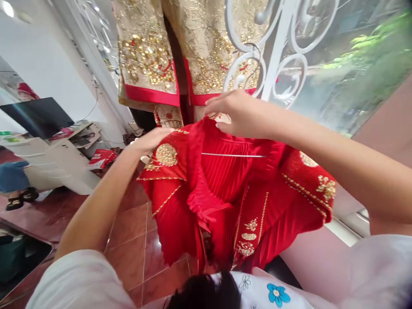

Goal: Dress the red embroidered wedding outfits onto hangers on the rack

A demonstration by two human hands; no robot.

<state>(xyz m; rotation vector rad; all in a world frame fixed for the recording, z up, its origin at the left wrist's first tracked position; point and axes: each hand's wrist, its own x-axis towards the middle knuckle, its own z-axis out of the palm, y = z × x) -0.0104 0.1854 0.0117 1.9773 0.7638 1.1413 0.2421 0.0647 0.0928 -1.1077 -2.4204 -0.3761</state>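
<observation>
A red pleated garment (222,171) with gold embroidery hangs in front of me. A thin pale hanger bar (233,155) crosses inside its neck opening. My left hand (154,140) is at the garment's left shoulder, fingers along the upper edge; part of them is hidden by the cloth. At the collar, my right hand (236,112) is curled with thumb and fingers around the top edge. Just above it, a thin dark hook (254,64) shows against the white scrolled metalwork (265,68).
Gold sequinned garments with red hems (151,64) hang behind. A window (350,86) is on the right. To the left stand a white desk (48,159), a dark monitor (38,116) and a red package (102,159). A person's feet (22,197) show at far left, above reddish floor tiles (128,240).
</observation>
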